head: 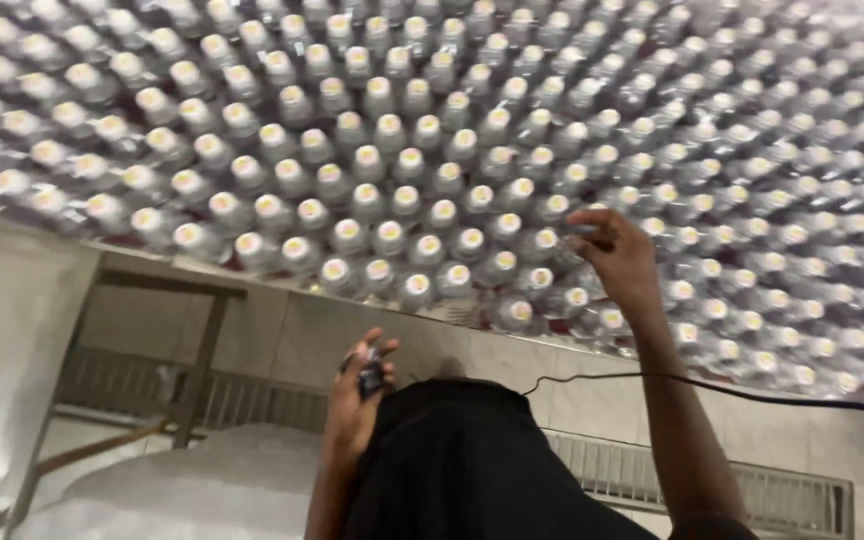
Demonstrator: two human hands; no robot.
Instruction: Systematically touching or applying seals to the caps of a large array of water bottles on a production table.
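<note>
A wide table is packed with several rows of clear plastic bottles (392, 200), each with a pale open neck. My right hand (614, 255) reaches over the near rows with its fingers curled around the top of one bottle (574, 243). My left hand (357, 395) hangs below the table's edge and is closed on a small dark object (371, 375) with a shiny top. What that object is I cannot tell.
The table's metal front edge (282, 290) runs slantwise across the view. Below it are a metal frame leg (202, 360), a tiled floor (292, 335) and a grated drain (792, 500). A black cable (752, 390) crosses my right forearm. A pale wrapped bundle (182, 480) lies lower left.
</note>
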